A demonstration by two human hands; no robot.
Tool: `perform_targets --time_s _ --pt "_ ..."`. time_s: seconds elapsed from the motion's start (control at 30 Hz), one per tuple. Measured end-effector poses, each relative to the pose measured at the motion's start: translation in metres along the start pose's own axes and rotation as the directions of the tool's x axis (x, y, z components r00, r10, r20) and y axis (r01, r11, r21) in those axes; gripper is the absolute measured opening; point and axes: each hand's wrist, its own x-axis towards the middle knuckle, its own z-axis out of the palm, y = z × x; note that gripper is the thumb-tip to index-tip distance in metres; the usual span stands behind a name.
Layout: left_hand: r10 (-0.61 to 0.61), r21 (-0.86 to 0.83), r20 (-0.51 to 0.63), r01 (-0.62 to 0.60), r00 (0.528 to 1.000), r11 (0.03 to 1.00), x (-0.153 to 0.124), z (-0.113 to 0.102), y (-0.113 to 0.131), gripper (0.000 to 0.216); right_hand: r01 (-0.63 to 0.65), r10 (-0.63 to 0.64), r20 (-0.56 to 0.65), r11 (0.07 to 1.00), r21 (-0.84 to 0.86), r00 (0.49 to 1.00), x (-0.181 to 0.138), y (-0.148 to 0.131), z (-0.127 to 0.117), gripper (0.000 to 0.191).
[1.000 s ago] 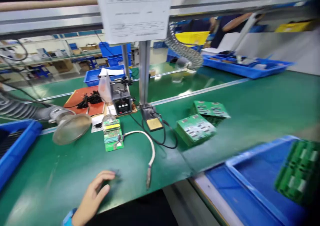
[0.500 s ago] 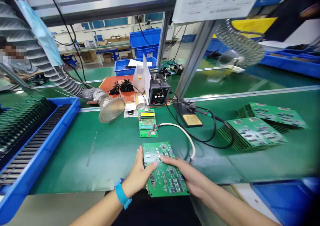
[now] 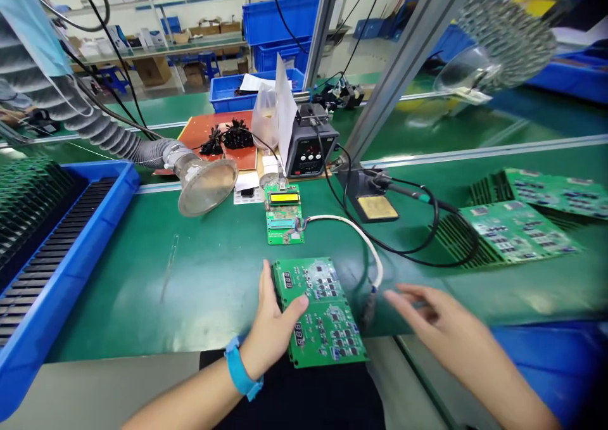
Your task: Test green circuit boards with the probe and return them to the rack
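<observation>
The green tabletop (image 3: 118, 284) spans the frame, its front edge running across the lower part and cut off at both sides. On the left, the blue tray (image 3: 71, 278) loses its outer side to the frame, and the green boards in its upper part blur into one mass. A metal post (image 3: 412, 63) slants down from the top, hiding a strip of the background. At upper left hangs a grey hose (image 3: 109, 126), partly covered by a cropped light blue mask (image 3: 35, 25); its funnel (image 3: 209, 186) juts over the tabletop. At lower right, a blue bin (image 3: 532, 360) is half hidden by the right forearm and fades into a dark corner.

At right, the front stack of boards (image 3: 522, 230) covers part of the rear stack (image 3: 565, 192); a black cord (image 3: 403, 252) loops before it. The black control box (image 3: 311, 148) stands upper centre, partly behind white paper.

The right hand (image 3: 437, 319) has its fingers parted, just beside a blurred plug (image 3: 369, 306); contact is unclear. The left hand (image 3: 275, 319) grips the held board (image 3: 330, 316) at lower centre, thumb on top, other fingers mostly concealed; its near end passes the tabletop's front edge. Green surface stretches between tray and held board. Above it lies a small board (image 3: 280, 213), joined to a white cable (image 3: 351, 224) that curves rightward to the plug.
</observation>
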Motion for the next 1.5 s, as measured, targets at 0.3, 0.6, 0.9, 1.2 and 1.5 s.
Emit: perform_targets --time_s 0.3,0.6,0.9,1.2,1.5 --pt "0.455 0.339 0.414 -0.597 0.789 0.727 -0.001 -0.053 0.070 0.028 0.094 -0.187 0.286 0.946 0.311 0.940 -0.002 -0.014 0.021 0.036" --pt "0.438 0.408 0.556 -0.691 0.706 0.596 0.005 -0.045 0.061 0.030 0.162 -0.323 0.153 0.765 0.624 0.934 0.009 -0.072 0.036 0.034" --pt "0.517 0.399 0.466 -0.692 0.718 0.602 0.003 -0.038 0.055 0.026 0.281 -0.369 0.051 0.784 0.553 0.928 0.007 -0.068 0.048 0.027" --pt "0.512 0.410 0.452 -0.680 0.730 0.608 0.003 -0.038 0.053 0.026 0.347 -0.398 0.040 0.841 0.416 0.917 0.004 -0.068 0.050 0.020" --pt "0.514 0.403 0.456 -0.683 0.727 0.609 0.004 -0.038 0.052 0.025 0.411 -0.418 -0.055 0.848 0.334 0.907 -0.001 -0.068 0.055 0.013"
